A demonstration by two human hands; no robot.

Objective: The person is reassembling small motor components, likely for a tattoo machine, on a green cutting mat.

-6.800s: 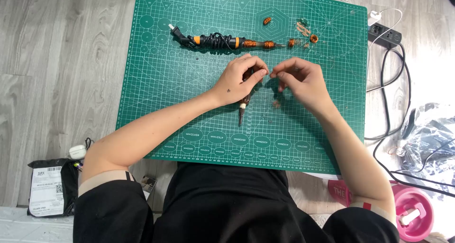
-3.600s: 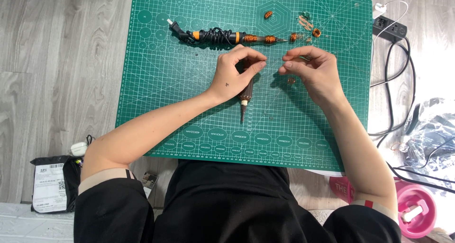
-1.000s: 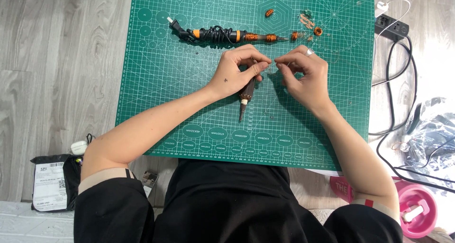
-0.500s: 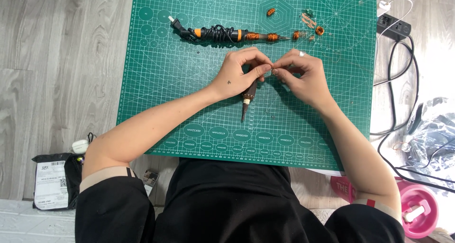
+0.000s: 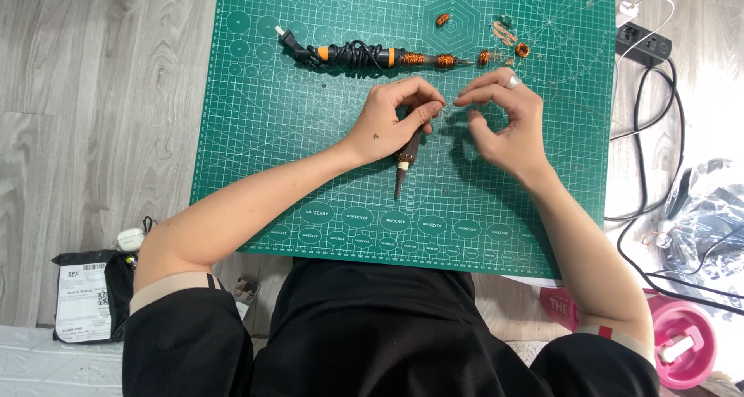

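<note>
Fingertips of the left hand (image 5: 391, 122) pinch something too small to make out, over a dark pointed tool (image 5: 404, 155) lying under it on the green cutting mat (image 5: 256, 157). Right hand (image 5: 508, 122) curls loosely just beside. Beyond them lies a soldering iron (image 5: 353, 54) with copper coils (image 5: 443, 19).
</note>
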